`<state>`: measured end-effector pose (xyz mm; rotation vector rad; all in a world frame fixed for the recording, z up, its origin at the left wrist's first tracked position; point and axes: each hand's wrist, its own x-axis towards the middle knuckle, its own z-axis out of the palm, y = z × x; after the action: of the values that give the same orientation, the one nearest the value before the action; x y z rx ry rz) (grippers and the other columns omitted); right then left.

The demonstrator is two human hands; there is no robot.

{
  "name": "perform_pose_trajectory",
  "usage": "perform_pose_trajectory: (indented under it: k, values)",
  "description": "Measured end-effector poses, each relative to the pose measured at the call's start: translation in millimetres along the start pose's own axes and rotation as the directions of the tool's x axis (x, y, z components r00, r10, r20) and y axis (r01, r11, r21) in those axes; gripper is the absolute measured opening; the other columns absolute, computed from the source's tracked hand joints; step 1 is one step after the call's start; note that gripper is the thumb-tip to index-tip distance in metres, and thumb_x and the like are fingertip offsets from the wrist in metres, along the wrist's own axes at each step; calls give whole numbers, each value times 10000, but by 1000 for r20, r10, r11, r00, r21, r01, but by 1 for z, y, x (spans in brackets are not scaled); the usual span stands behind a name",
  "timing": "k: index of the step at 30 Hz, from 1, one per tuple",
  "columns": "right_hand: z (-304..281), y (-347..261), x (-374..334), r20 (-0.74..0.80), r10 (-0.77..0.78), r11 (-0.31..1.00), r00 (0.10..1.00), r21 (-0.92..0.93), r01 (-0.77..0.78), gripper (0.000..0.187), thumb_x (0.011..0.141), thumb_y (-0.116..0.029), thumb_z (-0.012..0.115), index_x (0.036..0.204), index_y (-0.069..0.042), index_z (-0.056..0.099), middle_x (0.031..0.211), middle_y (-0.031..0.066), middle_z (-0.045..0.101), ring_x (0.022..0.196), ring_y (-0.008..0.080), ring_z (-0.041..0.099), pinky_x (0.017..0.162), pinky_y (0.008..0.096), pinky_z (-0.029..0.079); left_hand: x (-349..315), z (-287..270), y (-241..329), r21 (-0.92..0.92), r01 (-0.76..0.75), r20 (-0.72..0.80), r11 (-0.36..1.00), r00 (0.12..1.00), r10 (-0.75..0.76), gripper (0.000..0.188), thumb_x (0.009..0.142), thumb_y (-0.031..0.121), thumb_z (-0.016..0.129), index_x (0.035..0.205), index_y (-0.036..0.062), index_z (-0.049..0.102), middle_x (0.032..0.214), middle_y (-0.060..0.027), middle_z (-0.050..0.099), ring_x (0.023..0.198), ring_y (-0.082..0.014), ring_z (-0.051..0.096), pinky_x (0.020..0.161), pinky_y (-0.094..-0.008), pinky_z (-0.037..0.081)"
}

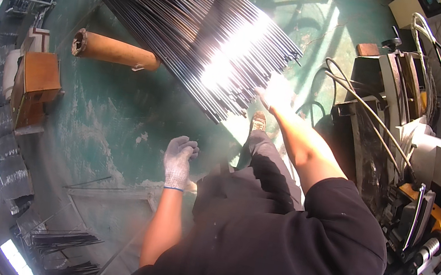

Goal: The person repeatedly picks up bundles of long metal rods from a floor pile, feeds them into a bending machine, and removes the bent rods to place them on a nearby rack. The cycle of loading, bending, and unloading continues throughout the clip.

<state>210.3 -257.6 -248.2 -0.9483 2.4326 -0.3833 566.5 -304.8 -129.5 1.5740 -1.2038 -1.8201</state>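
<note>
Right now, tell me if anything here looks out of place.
A few loose rods lie strewn on the floor, apart from the big rod bundle that the right hand reaches. The left hand hangs free.

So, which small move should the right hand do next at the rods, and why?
Probably close the right hand on a rod end: it reaches the near ends of the dark rod bundle, glare hiding any grip. The gloved left hand hangs free, curled, holding nothing.

Open green floor (115, 102) lies around the gloved left hand (179, 160), free on every side. The right hand (271, 96) reaches the rod bundle (193, 22), whose ends crowd its left. A bending machine (406, 145) with looping cables (354, 107) blocks the right.
</note>
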Motion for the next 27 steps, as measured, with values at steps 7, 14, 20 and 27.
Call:
perform_pose_trajectory:
  k: [7,14,20,27]
  values:
    - [76,-48,120,-248,-11,959,969,-278,-60,860,828,-639,775,1303,44,556,1279,217,636,1294,384,562,1082,494,458,9,-15,-33,238,200,-47,950,980,-195,364,941,-13,576,1300,-62,546,1098,-186,711,938,-237,713,843,-352,596]
    - [86,-39,135,-125,-213,968,969,-164,191,490,846,-443,792,1056,-19,668,1012,203,680,1018,368,654,906,475,521,3,-14,-61,315,284,9,906,953,-302,342,946,4,591,1280,-62,559,1116,-191,723,948,-230,709,866,-353,591]
    - [101,-27,159,-146,-399,906,905,-215,365,114,808,-193,652,763,-105,709,737,152,716,719,330,725,676,455,586,30,-47,-69,407,37,68,913,995,-71,354,951,-54,555,1305,-53,551,1098,-169,720,930,-205,698,850,-319,575]
    - [113,-13,180,-67,-528,849,846,-69,524,151,801,-255,694,747,-117,718,741,131,700,721,312,703,690,445,572,42,-12,8,179,178,-79,968,983,-166,348,925,-47,578,1273,-44,580,1054,-122,732,901,-159,675,810,-284,552]
